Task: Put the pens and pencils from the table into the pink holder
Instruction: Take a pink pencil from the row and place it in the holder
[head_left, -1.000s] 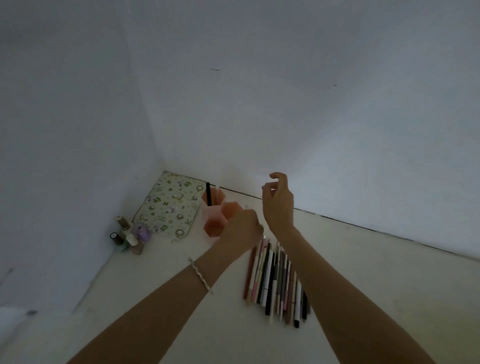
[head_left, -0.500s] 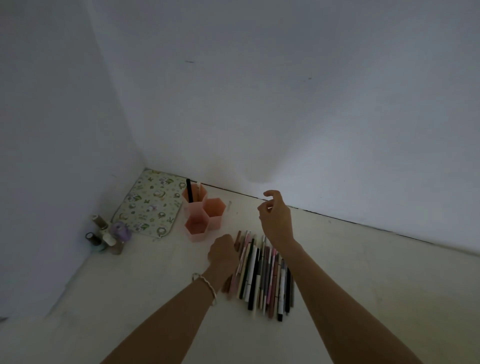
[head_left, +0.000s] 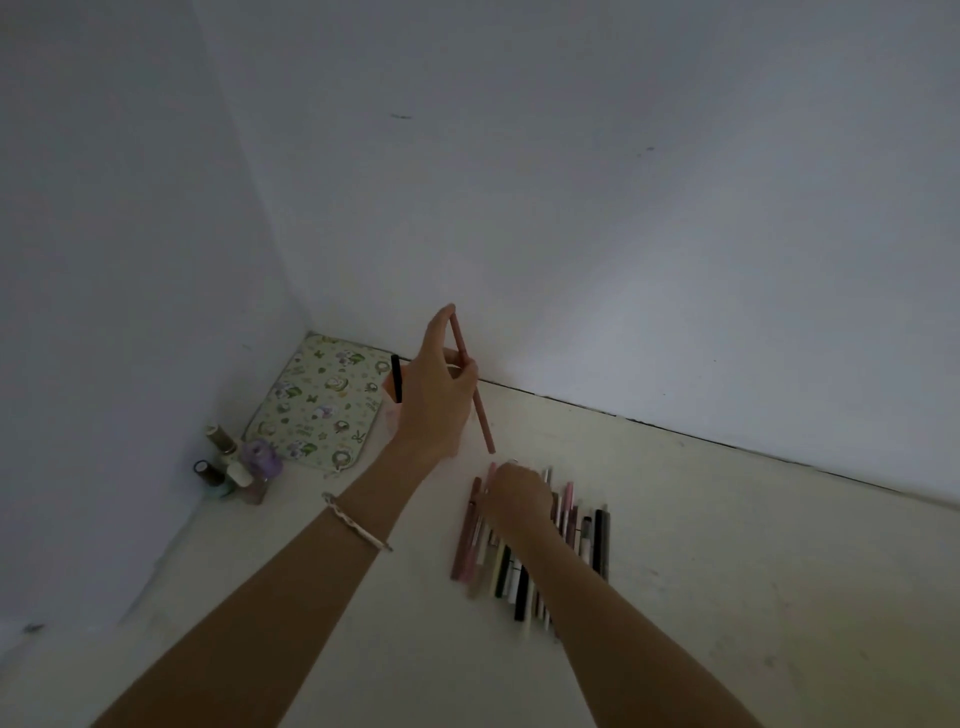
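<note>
Where walls (head_left: 623, 208) meet, pale table (head_left: 727, 571).

Your left hand (head_left: 436, 395) is raised above the surface, back of the hand toward you, fingers pinched around a reddish pencil (head_left: 472, 382) that slants down to the right. A bracelet (head_left: 356, 527) circles that wrist, forearm stretched forward. Your right hand (head_left: 517, 496) is low, palm down, fingers curled onto the row of pens (head_left: 519, 551), but whether it grips 1 is unclear.
</note>
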